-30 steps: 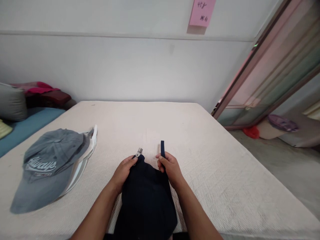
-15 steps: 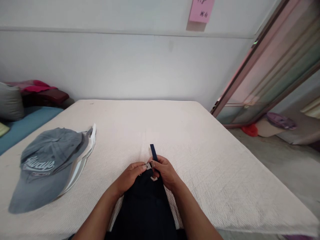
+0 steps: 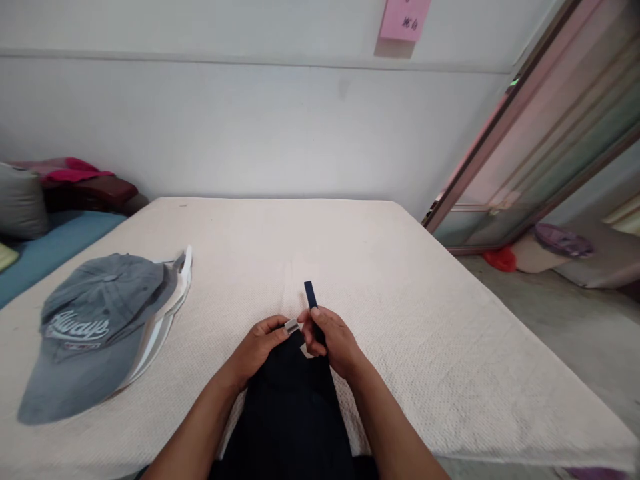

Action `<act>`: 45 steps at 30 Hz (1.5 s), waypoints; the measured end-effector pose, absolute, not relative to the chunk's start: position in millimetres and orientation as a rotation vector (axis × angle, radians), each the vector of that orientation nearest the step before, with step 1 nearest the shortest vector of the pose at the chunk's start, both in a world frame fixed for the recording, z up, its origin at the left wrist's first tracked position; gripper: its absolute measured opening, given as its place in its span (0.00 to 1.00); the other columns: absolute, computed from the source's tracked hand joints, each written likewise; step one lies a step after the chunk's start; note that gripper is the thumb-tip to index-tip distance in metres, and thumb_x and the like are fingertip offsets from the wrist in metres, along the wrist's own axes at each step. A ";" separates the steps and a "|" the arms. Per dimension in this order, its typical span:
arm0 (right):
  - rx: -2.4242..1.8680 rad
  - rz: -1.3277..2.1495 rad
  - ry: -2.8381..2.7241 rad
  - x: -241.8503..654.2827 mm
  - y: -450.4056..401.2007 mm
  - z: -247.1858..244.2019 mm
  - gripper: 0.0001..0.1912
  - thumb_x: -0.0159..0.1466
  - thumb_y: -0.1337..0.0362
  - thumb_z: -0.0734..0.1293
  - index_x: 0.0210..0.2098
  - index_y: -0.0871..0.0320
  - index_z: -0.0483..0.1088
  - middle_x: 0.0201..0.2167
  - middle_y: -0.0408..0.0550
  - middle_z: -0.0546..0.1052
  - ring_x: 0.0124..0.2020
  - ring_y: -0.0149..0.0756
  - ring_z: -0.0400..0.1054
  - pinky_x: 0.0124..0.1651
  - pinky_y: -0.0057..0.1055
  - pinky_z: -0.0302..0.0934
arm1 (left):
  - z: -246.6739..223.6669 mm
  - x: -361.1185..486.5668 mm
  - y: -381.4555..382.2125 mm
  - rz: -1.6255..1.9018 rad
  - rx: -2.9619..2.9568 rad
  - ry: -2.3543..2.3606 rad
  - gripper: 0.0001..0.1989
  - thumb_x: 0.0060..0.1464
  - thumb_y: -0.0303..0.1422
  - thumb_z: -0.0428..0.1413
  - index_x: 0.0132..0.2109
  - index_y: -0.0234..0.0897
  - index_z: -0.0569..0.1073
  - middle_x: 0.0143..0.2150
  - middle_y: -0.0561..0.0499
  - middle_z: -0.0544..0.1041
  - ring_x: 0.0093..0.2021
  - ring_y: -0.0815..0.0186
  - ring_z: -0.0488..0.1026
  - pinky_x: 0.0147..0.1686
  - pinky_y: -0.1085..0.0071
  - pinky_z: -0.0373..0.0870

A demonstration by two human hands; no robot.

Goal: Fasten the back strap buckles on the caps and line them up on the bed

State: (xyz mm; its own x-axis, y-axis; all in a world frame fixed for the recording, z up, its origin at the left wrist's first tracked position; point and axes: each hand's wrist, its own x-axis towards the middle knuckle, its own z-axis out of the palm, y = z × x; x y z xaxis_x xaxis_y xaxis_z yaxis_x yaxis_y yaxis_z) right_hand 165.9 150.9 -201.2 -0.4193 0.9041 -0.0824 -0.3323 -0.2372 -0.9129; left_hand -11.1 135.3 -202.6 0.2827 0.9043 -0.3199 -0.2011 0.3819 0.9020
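Note:
In front of me lies a dark navy cloth item [image 3: 297, 393], seemingly a cap, narrow at its far end and running to the bottom of the view. My left hand [image 3: 259, 348] pinches the silver metal buckle [image 3: 291, 326] at that far end. Between the thumb and fingers of my right hand [image 3: 334, 339] is a navy strap [image 3: 311, 295], its free end pointing up and away. A small gap shows the pale cover between buckle and right hand. The item's near part merges with dark clothing below.
A grey cap [image 3: 105, 313] lies on lighter caps [image 3: 161, 340] at the left of the cream-covered table [image 3: 425, 300]. A white wall [image 3: 225, 133] stands behind, with a pink note [image 3: 404, 20]. To the right is a sliding door frame [image 3: 480, 143]; a grey cushion [image 3: 23, 203] sits far left.
My right fingers have come away from the buckle and now grip the strap higher up. The buckle has tilted in my left hand. The strap has shifted slightly up and right.

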 end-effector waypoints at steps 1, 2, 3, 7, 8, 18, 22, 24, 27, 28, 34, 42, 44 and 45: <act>-0.792 1.781 -1.095 168.3 151.3 -200.3 0.17 0.66 0.52 0.57 0.38 0.59 0.68 0.21 0.39 0.67 0.13 0.21 0.49 0.19 0.25 0.46 | -202.3 -11.5 135.3 0.886 0.857 1.001 0.12 0.46 0.38 0.62 0.39 0.37 0.77 0.28 0.52 0.77 0.26 0.68 0.70 0.29 0.73 0.62; -0.785 1.774 -1.087 170.9 151.9 -199.6 0.17 0.66 0.52 0.57 0.40 0.59 0.67 0.20 0.38 0.67 0.13 0.21 0.48 0.19 0.25 0.44 | -202.1 -12.0 135.5 0.890 0.850 1.000 0.12 0.46 0.37 0.63 0.39 0.37 0.77 0.29 0.52 0.78 0.26 0.68 0.71 0.30 0.73 0.63; -0.787 1.766 -1.079 173.7 152.8 -199.0 0.17 0.66 0.53 0.57 0.43 0.59 0.67 0.20 0.38 0.66 0.13 0.21 0.46 0.18 0.24 0.43 | -202.1 -12.3 135.8 0.897 0.846 0.999 0.12 0.46 0.37 0.63 0.39 0.37 0.78 0.30 0.52 0.78 0.27 0.67 0.72 0.31 0.73 0.63; -0.820 1.770 -1.041 183.8 156.9 -198.6 0.15 0.64 0.57 0.60 0.45 0.58 0.67 0.19 0.37 0.66 0.13 0.21 0.47 0.18 0.24 0.40 | -202.7 -13.1 137.3 0.954 0.804 1.001 0.11 0.46 0.36 0.63 0.37 0.38 0.78 0.32 0.51 0.79 0.31 0.67 0.73 0.35 0.73 0.65; -0.824 1.772 -1.030 185.3 157.6 -198.7 0.13 0.62 0.58 0.61 0.42 0.59 0.68 0.20 0.38 0.66 0.14 0.21 0.49 0.19 0.24 0.41 | -202.5 -13.0 137.5 0.967 0.797 1.002 0.10 0.46 0.36 0.63 0.37 0.38 0.78 0.32 0.51 0.79 0.31 0.67 0.73 0.35 0.74 0.65; -0.735 1.986 -1.203 180.2 150.1 -190.8 0.16 0.63 0.54 0.62 0.29 0.61 0.69 0.15 0.36 0.60 0.14 0.21 0.44 0.18 0.24 0.35 | -197.7 -13.6 133.6 0.975 0.785 1.004 0.11 0.47 0.38 0.63 0.35 0.36 0.77 0.27 0.52 0.78 0.28 0.68 0.71 0.31 0.74 0.64; -0.750 2.013 -1.266 180.0 149.3 -191.9 0.16 0.62 0.54 0.62 0.29 0.62 0.71 0.16 0.37 0.62 0.14 0.21 0.45 0.18 0.24 0.35 | -199.7 -15.3 132.7 0.981 0.789 0.994 0.13 0.46 0.40 0.63 0.37 0.37 0.78 0.29 0.52 0.78 0.30 0.67 0.72 0.32 0.73 0.64; -0.775 2.011 -1.292 180.8 149.7 -193.3 0.16 0.62 0.54 0.62 0.29 0.62 0.71 0.16 0.38 0.63 0.14 0.21 0.45 0.18 0.24 0.35 | -199.6 -16.0 132.7 0.971 0.793 1.006 0.13 0.45 0.40 0.63 0.37 0.37 0.78 0.30 0.51 0.79 0.30 0.67 0.72 0.33 0.73 0.64; -0.805 1.986 -1.341 182.1 150.3 -195.1 0.16 0.62 0.55 0.62 0.29 0.62 0.71 0.17 0.39 0.63 0.14 0.21 0.46 0.19 0.24 0.37 | -198.0 -16.9 133.3 0.953 0.800 1.007 0.11 0.45 0.39 0.64 0.35 0.37 0.77 0.30 0.52 0.78 0.29 0.68 0.71 0.32 0.74 0.64; -0.813 1.975 -1.360 182.4 150.4 -195.5 0.16 0.63 0.55 0.62 0.29 0.62 0.72 0.17 0.39 0.64 0.15 0.21 0.47 0.19 0.24 0.38 | -197.3 -17.2 133.5 0.951 0.798 0.999 0.11 0.45 0.38 0.63 0.35 0.37 0.77 0.30 0.53 0.78 0.28 0.69 0.71 0.32 0.74 0.64; -0.808 1.908 -1.426 184.7 150.4 -193.4 0.13 0.62 0.58 0.63 0.29 0.61 0.72 0.22 0.42 0.68 0.18 0.24 0.54 0.23 0.25 0.46 | -196.7 -17.8 133.8 0.891 0.840 0.967 0.09 0.46 0.37 0.63 0.34 0.36 0.77 0.29 0.52 0.78 0.28 0.69 0.71 0.31 0.75 0.63; -0.772 1.918 -1.409 184.4 150.5 -192.1 0.12 0.60 0.56 0.66 0.30 0.60 0.71 0.20 0.40 0.65 0.19 0.24 0.53 0.22 0.24 0.46 | -200.9 -16.8 133.4 0.834 0.856 1.007 0.10 0.45 0.37 0.63 0.34 0.36 0.77 0.28 0.52 0.77 0.26 0.69 0.69 0.27 0.75 0.60; -0.762 1.954 -1.393 185.0 150.3 -192.9 0.12 0.60 0.56 0.66 0.30 0.60 0.72 0.20 0.39 0.64 0.19 0.24 0.52 0.21 0.24 0.44 | -201.4 -17.1 133.5 0.840 0.846 1.015 0.11 0.44 0.38 0.63 0.33 0.36 0.77 0.27 0.53 0.76 0.25 0.70 0.68 0.27 0.75 0.60; -0.758 1.966 -1.386 185.4 150.2 -193.2 0.11 0.60 0.57 0.66 0.30 0.60 0.72 0.20 0.39 0.63 0.19 0.24 0.51 0.21 0.24 0.44 | -201.7 -17.2 133.5 0.842 0.840 1.017 0.11 0.44 0.38 0.63 0.33 0.36 0.77 0.27 0.53 0.76 0.25 0.70 0.68 0.27 0.76 0.60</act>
